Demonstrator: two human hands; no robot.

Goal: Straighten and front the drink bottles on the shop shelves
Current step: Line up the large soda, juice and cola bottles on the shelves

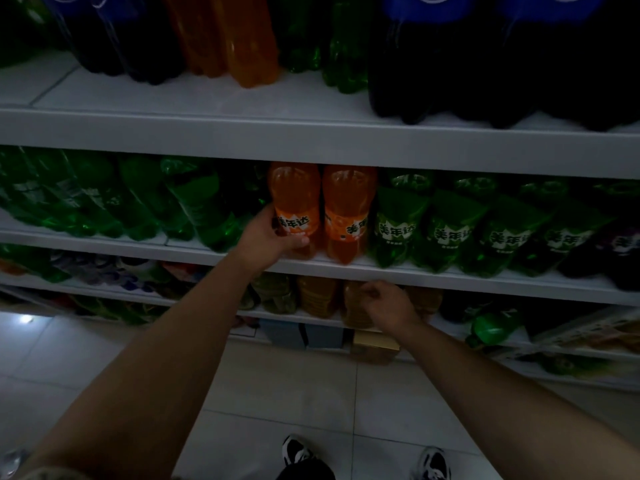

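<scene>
We find left hand (268,237) gripping orange bottle (294,188) (right hand (388,303) slack, empty); green bottles (194,202) at nine o'clock look unfronted.

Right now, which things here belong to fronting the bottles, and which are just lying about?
Belongs to the job: left hand, gripping the left orange bottle; right orange bottle beside it; green bottles along that row; middle shelf; right hand, loosely curled below the shelf edge.
Just lying about: boxes on the floor; tiled floor; shoes.
</scene>
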